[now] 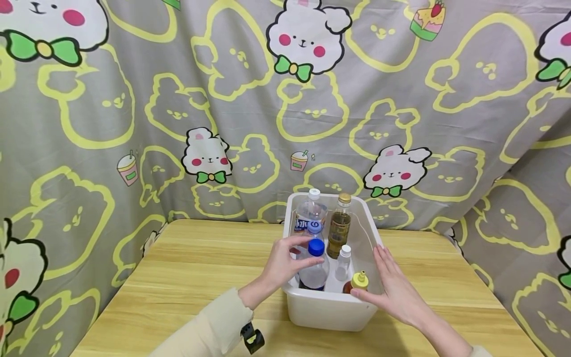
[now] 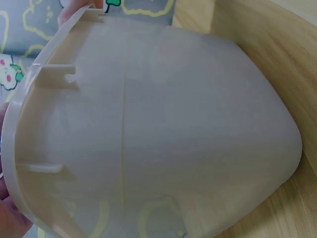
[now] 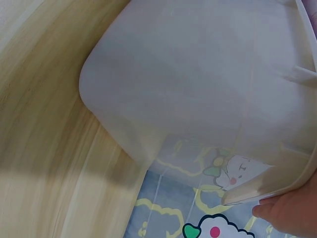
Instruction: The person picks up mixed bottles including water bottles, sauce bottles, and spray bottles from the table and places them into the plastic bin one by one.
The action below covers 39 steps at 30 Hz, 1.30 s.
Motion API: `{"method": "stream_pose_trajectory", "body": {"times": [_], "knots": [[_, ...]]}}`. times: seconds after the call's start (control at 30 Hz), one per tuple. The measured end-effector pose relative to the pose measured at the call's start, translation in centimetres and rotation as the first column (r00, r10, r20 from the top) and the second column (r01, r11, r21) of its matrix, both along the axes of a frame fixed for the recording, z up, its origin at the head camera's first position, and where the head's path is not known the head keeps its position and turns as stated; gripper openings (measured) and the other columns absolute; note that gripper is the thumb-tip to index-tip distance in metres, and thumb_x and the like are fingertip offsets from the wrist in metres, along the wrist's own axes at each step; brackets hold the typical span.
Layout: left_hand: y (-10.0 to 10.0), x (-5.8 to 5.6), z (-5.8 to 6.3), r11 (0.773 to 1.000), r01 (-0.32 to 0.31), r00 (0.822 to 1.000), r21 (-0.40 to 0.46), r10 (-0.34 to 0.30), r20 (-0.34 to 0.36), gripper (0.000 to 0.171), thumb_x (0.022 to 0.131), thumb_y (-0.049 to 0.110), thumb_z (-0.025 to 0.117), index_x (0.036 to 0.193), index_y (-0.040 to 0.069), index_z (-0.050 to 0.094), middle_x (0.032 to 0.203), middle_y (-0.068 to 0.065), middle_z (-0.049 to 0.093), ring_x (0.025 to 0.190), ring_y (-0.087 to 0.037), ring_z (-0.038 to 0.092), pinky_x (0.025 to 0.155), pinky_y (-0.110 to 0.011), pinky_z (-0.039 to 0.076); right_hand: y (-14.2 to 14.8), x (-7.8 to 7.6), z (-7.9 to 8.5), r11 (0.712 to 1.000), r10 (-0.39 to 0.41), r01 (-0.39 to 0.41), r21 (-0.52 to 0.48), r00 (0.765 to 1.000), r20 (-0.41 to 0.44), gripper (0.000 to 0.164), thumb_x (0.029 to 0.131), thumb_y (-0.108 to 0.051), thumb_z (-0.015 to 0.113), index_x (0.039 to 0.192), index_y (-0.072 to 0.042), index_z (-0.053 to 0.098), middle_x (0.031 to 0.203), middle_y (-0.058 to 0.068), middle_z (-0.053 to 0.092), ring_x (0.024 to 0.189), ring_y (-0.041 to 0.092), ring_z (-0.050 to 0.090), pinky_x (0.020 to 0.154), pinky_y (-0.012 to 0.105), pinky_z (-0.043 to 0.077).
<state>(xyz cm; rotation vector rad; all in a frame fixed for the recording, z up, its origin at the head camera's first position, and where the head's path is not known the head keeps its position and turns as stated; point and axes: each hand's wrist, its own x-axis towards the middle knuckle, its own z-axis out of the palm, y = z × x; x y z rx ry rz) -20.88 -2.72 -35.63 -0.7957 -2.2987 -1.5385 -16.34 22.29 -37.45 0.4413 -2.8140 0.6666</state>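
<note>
My left hand (image 1: pixel 283 258) reaches over the near left rim of a white plastic tub (image 1: pixel 332 310). Its thumb and fingers pinch around the blue cap of a clear plastic bottle (image 1: pixel 314 275) standing inside. My right hand (image 1: pixel 399 287) rests at the tub's right rim, fingers straight along it and thumb over the near corner. Just by that thumb is a squeeze bottle with a yellow nozzle cap (image 1: pixel 360 281). In the left wrist view the tub's outer wall (image 2: pixel 163 114) hides most of the left hand. In the right wrist view, part of the right hand (image 3: pixel 290 210) touches the rim.
Also in the tub stand a small white-capped bottle (image 1: pixel 343 263), a gold-capped bottle of brown liquid (image 1: pixel 339 228), a large white-capped bottle (image 1: pixel 311 210) and a bottle with a lighter blue cap (image 1: pixel 314 227). Wooden table (image 1: pixel 200 267) surrounds the tub; a patterned curtain (image 1: pixel 250 114) hangs behind.
</note>
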Motion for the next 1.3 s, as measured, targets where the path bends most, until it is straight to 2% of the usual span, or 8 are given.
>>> {"method": "stream_pose_trajectory", "body": {"times": [0.03, 0.77, 1.07, 1.3], "knots": [[0.0, -0.3, -0.4, 1.000, 0.002, 1.000, -0.004, -0.002, 0.000, 0.039, 0.071, 0.026, 0.074, 0.104, 0.007, 0.066, 0.103, -0.001, 0.063, 0.086, -0.013, 0.058, 0.069, -0.026, 0.049, 0.0, 0.0, 0.0, 1.000, -0.001, 0.001, 0.002, 1.000, 0.002, 0.101, 0.071, -0.055, 0.064, 0.136, 0.008, 0.020, 0.143, 0.024, 0.013, 0.132, 0.034, 0.006, 0.096, 0.059, 0.021], [-0.4, 0.5, 0.0, 0.999, 0.040, 0.999, -0.037, -0.041, -0.003, 0.039, 0.070, 0.022, 0.075, 0.105, 0.007, 0.065, 0.101, -0.002, 0.064, 0.086, -0.013, 0.059, 0.071, -0.026, 0.049, -0.1, 0.1, 0.4, 1.000, -0.011, 0.011, 0.025, 1.000, 0.012, 0.101, 0.072, -0.057, 0.062, 0.137, 0.007, 0.018, 0.143, 0.025, 0.013, 0.131, 0.037, 0.009, 0.096, 0.060, 0.021], [-0.7, 0.8, 0.1, 0.997, 0.075, 0.997, -0.018, -0.076, -0.001, 0.042, 0.069, 0.022, 0.076, 0.107, 0.008, 0.064, 0.102, -0.002, 0.063, 0.088, -0.018, 0.058, 0.072, -0.031, 0.050, 0.0, 0.3, 0.3, 1.000, -0.008, 0.008, 0.013, 1.000, -0.010, 0.101, 0.071, -0.057, 0.063, 0.138, 0.004, 0.019, 0.142, 0.025, 0.016, 0.129, 0.038, 0.013, 0.095, 0.061, 0.022], [-1.4, 1.2, 0.6, 0.996, 0.056, 0.997, -0.076, -0.059, -0.044, 0.043, 0.070, 0.023, 0.075, 0.109, 0.008, 0.062, 0.110, -0.001, 0.061, 0.097, -0.013, 0.055, 0.074, -0.026, 0.048, -0.1, 0.2, 0.0, 0.999, 0.028, -0.028, -0.016, 0.999, -0.043, 0.096, 0.071, -0.052, 0.066, 0.138, 0.001, 0.022, 0.141, 0.023, 0.021, 0.129, 0.038, 0.015, 0.094, 0.061, 0.023]]}}
